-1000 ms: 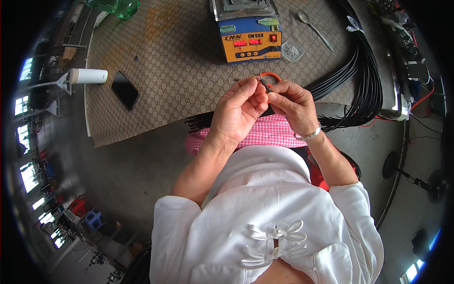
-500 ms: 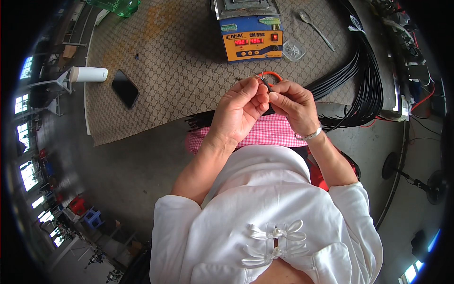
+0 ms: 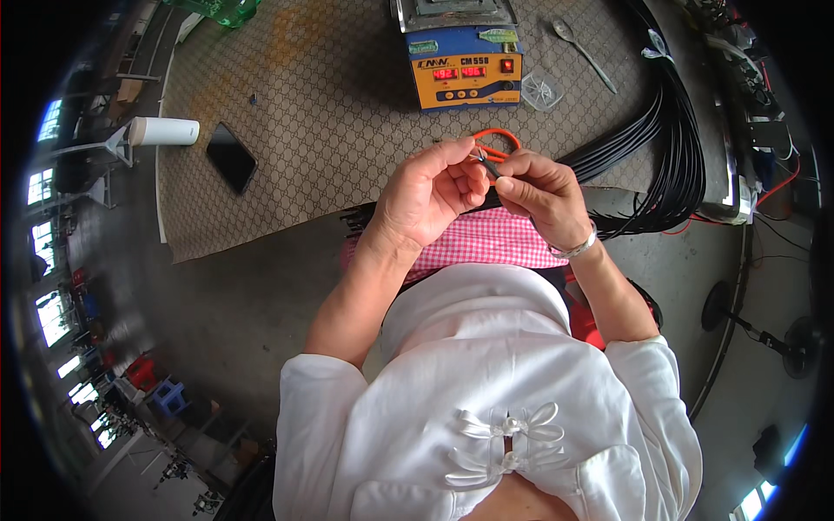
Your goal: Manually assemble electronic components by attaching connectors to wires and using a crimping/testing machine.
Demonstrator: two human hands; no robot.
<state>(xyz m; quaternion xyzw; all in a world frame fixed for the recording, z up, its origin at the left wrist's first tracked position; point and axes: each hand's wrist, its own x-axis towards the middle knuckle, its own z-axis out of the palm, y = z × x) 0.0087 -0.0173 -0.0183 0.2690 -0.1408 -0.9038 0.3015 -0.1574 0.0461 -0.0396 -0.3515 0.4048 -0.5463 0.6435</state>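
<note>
A black cable is pinched near its end between the thumb and forefinger of my right hand. Thin, pale wire ends stick out of its sheath towards my left hand. My left thumb and forefinger come together at these wires, with the other fingers curled below and the palm showing. The exact grip on the thin wires is too small to make out. Just behind the fingertips, an orange loop rests on the table, partly hidden by my hands.
A blue and orange heating unit with a lit display stands ahead. Beside it are a clear dish and a spoon. A thick bundle of black cables curves along the right. A phone and white tumbler lie left.
My left palm has turned more upward, its thumb and curled fingers spread further apart around the cable end. More of the wire ends and orange loop shows. My right hand has barely shifted.
</note>
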